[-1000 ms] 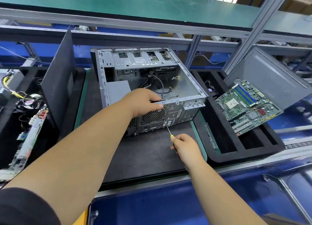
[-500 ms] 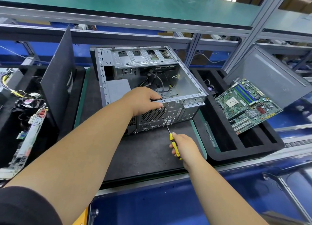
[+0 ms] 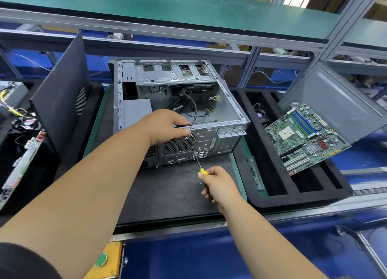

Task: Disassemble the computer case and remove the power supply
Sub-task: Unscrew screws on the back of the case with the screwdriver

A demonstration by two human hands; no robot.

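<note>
The open computer case [image 3: 178, 113] is lying on its side on a dark mat [image 3: 167, 190], its rear panel facing the person. The left hand [image 3: 165, 126] is gripping the top edge of that rear panel, fingers curled over the rim just above the round fan grille [image 3: 180, 142]. The right hand [image 3: 219, 186] is clasping the yellow-handled screwdriver [image 3: 199, 163], its tip touching the panel beside the grille. The grey power supply [image 3: 137, 113] is sitting inside the case, at its left. A green motherboard [image 3: 303, 136] is leaning in the black tray [image 3: 293, 197] to the right
</note>
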